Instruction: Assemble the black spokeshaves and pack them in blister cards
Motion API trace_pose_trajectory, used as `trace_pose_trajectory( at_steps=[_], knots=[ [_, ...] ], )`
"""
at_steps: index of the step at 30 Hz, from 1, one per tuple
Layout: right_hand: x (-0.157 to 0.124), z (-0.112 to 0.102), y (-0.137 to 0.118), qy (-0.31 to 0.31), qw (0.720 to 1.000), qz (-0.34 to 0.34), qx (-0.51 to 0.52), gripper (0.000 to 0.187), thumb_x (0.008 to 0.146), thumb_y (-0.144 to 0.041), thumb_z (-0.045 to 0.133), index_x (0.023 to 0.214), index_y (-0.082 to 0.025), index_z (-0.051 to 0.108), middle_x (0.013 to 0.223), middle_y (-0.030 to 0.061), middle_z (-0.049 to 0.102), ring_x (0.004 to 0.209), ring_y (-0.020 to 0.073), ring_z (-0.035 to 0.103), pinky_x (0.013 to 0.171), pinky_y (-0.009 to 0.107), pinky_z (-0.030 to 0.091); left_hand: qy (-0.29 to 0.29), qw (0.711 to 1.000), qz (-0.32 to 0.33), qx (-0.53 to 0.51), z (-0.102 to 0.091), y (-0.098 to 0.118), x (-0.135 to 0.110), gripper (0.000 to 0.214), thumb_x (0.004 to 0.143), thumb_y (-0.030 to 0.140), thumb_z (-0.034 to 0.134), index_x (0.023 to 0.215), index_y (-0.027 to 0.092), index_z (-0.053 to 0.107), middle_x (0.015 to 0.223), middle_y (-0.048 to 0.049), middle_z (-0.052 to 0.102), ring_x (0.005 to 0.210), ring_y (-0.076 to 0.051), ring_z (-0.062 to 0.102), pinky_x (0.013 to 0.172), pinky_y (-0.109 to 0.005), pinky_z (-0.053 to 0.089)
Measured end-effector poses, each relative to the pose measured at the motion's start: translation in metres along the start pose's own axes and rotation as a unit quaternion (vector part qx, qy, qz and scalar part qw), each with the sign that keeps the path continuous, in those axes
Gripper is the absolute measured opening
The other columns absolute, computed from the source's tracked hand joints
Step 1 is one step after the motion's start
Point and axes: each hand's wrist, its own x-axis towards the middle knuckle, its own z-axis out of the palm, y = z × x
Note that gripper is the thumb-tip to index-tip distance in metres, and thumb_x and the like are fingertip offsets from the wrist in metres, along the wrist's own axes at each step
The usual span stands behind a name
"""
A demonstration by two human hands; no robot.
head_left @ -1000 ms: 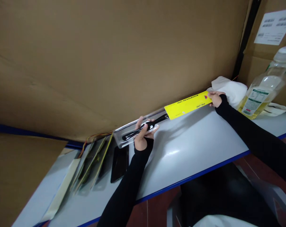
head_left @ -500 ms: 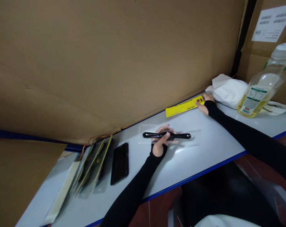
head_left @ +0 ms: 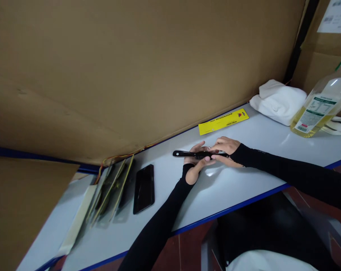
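Observation:
A long black tool [head_left: 187, 154] in a clear plastic shell lies across my left hand [head_left: 197, 162], whose fingers curl up around its middle. My right hand [head_left: 225, 147] has its fingers closed on the tool's right end. Both hands are just above the white table [head_left: 244, 180]. A yellow card [head_left: 223, 121] lies flat on the table behind them, close to the cardboard wall.
A black phone [head_left: 143, 188] lies left of my hands, with several packaged tools [head_left: 111, 192] stacked beside it. A folded white cloth [head_left: 280, 101] and a bottle of yellow oil [head_left: 320, 109] stand at the right. Cardboard sheets [head_left: 131, 67] wall the back.
My right hand let go of the yellow card by the wall and came to the tool's right end. My left hand carried the tool from the wall toward the middle of the table.

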Motion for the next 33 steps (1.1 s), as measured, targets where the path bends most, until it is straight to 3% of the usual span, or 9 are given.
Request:
trace_pose_trajectory(
  at_steps=[4, 7, 12, 17, 20, 23, 26, 29, 33],
  knots=[
    [0.000, -0.006, -0.006, -0.008, 0.992, 0.091, 0.088, 0.035, 0.100, -0.046, 0.062, 0.113, -0.018, 0.079, 0.094, 0.0062, 0.064, 0.082, 0.0166, 0.058, 0.074, 0.030, 0.047, -0.020, 0.999, 0.002, 0.046, 0.010, 0.003, -0.010, 0.092, 0.077, 0.044, 0.093, 0.155, 0.032, 0.046, 0.141, -0.0144, 0.065, 0.089, -0.026, 0.080, 0.071, -0.038, 0.068],
    [0.001, -0.010, -0.016, -0.053, 0.957, 0.160, 0.236, 0.045, 0.095, -0.060, 0.066, 0.105, -0.018, 0.076, 0.083, 0.0020, 0.064, 0.063, 0.0113, 0.053, 0.056, 0.025, 0.042, -0.009, 0.996, 0.001, 0.083, 0.017, 0.008, -0.016, 0.090, 0.080, 0.056, 0.088, 0.154, 0.032, 0.043, 0.122, -0.0099, 0.072, 0.059, -0.016, 0.073, 0.056, -0.032, 0.062],
    [0.003, -0.007, -0.037, -0.174, 0.810, 0.230, 0.510, 0.062, 0.080, -0.081, 0.069, 0.090, -0.021, 0.060, 0.064, -0.0009, 0.061, 0.045, 0.0120, 0.049, 0.031, 0.022, 0.033, 0.033, 0.983, -0.019, 0.178, 0.024, 0.023, -0.023, 0.072, 0.088, 0.072, 0.070, 0.139, 0.024, 0.054, 0.075, 0.0005, 0.068, 0.042, -0.015, 0.061, 0.034, -0.025, 0.044],
    [0.002, 0.013, -0.051, -0.149, 0.707, 0.264, 0.638, 0.059, 0.089, -0.079, 0.058, 0.082, -0.021, 0.062, 0.073, 0.0060, 0.069, 0.058, 0.0187, 0.065, 0.031, 0.024, 0.044, 0.024, 0.964, -0.137, 0.227, 0.020, 0.037, -0.014, 0.069, 0.084, 0.076, 0.069, 0.121, 0.017, 0.068, 0.059, -0.0018, 0.066, 0.035, -0.021, 0.057, 0.026, -0.027, 0.032],
    [0.002, 0.018, -0.051, -0.095, 0.693, 0.332, 0.633, 0.051, 0.096, -0.066, 0.060, 0.078, -0.018, 0.061, 0.063, 0.0026, 0.064, 0.049, 0.0150, 0.062, 0.034, 0.022, 0.046, 0.008, 0.973, -0.162, 0.167, 0.003, 0.043, 0.001, 0.066, 0.082, 0.070, 0.072, 0.119, 0.015, 0.072, 0.055, -0.0012, 0.063, 0.034, -0.020, 0.054, 0.028, -0.028, 0.036],
    [0.007, 0.007, -0.045, -0.026, 0.691, 0.379, 0.615, 0.040, 0.100, -0.049, 0.060, 0.078, -0.015, 0.063, 0.057, 0.0008, 0.062, 0.041, 0.0114, 0.056, 0.035, 0.020, 0.044, -0.005, 0.981, -0.187, 0.049, -0.025, 0.048, 0.019, 0.060, 0.077, 0.059, 0.074, 0.114, 0.012, 0.073, 0.075, -0.0087, 0.074, 0.042, -0.019, 0.058, 0.037, -0.034, 0.051],
    [0.014, -0.011, -0.036, 0.046, 0.706, 0.407, 0.578, 0.031, 0.097, -0.036, 0.063, 0.074, -0.016, 0.061, 0.052, -0.0011, 0.057, 0.037, 0.0102, 0.051, 0.033, 0.019, 0.037, 0.123, 0.984, -0.107, -0.066, -0.053, 0.050, 0.036, 0.049, 0.081, 0.049, 0.066, 0.109, 0.009, 0.073, 0.102, -0.0185, 0.078, 0.064, -0.025, 0.071, 0.057, -0.043, 0.064],
    [0.019, -0.026, -0.026, 0.113, 0.721, 0.441, 0.523, 0.029, 0.098, -0.028, 0.059, 0.071, -0.017, 0.057, 0.050, -0.0028, 0.054, 0.035, 0.0089, 0.046, 0.031, 0.020, 0.032, 0.276, 0.954, -0.032, -0.109, -0.073, 0.046, 0.051, 0.029, 0.092, 0.037, 0.057, 0.105, 0.013, 0.066, 0.106, -0.0164, 0.075, 0.093, -0.027, 0.077, 0.086, -0.040, 0.066],
    [0.020, -0.029, -0.018, 0.141, 0.723, 0.458, 0.497, 0.030, 0.101, -0.024, 0.052, 0.072, -0.017, 0.054, 0.051, -0.0047, 0.050, 0.036, 0.0080, 0.045, 0.032, 0.020, 0.031, 0.358, 0.925, -0.086, -0.091, -0.085, 0.034, 0.067, 0.019, 0.102, 0.023, 0.049, 0.116, 0.012, 0.058, 0.107, -0.0158, 0.071, 0.097, -0.024, 0.077, 0.092, -0.040, 0.064]
  ],
)
